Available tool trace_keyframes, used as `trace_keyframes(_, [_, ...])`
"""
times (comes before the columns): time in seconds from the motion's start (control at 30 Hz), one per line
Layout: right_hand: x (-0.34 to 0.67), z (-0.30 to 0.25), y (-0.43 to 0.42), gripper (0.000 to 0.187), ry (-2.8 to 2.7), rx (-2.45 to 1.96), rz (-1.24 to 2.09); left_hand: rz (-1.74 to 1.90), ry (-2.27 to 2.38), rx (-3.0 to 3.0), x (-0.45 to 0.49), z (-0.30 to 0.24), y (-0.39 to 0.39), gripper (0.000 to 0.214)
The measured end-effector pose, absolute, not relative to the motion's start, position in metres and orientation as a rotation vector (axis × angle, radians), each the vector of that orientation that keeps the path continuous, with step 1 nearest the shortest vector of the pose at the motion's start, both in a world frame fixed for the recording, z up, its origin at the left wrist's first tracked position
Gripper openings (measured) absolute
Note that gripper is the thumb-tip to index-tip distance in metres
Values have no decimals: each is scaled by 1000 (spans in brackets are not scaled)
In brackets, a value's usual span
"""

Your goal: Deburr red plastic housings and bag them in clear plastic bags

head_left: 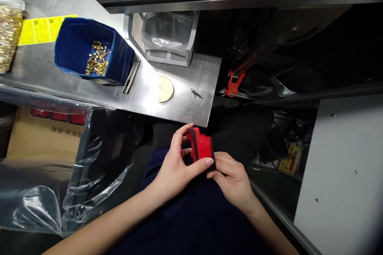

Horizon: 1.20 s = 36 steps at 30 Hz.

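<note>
A red and black plastic housing (204,146) is held over my lap, just in front of the metal table's edge. Two small bright dots show on its red face. My left hand (176,163) grips it from the left, with the thumb across its lower side and the fingers around the far side. At its lower right, my right hand (231,175) has its fingers closed on the black edge; some fingertips are hidden behind the part. On the table nearest my hands lie a small metal tool (196,93) and a cream-coloured disc (166,89).
A blue bin (86,48) holds many small brass pieces. Beside it are tweezers (131,76) and a grey bin (191,44) with a clear bag. An orange air gun (233,83) hangs at right. A plastic-lined box (44,139) with red parts stands at left.
</note>
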State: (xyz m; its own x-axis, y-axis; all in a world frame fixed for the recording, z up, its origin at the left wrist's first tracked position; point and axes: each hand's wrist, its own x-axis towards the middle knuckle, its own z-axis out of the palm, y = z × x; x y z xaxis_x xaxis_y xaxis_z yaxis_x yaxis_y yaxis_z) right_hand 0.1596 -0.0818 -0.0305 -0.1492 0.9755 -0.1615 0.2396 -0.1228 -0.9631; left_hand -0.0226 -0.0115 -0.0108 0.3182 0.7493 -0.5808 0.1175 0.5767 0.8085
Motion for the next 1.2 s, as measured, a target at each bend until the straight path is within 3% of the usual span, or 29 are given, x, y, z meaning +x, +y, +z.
trace_keyframes(0.73, [156, -21, -84, 16, -1539, -1396, 1251, 503, 1114, 833, -31, -12, -17, 82])
trace_keyframes(0.97, [155, -20, -86, 21, -1566, -1397, 1270, 570, 1133, 876, -34, -18, -2, 42])
trace_keyframes(1.2, [155, -16, -86, 18, -1678, -1388, 1301, 581, 1353, 945, -26, -29, 7, 26])
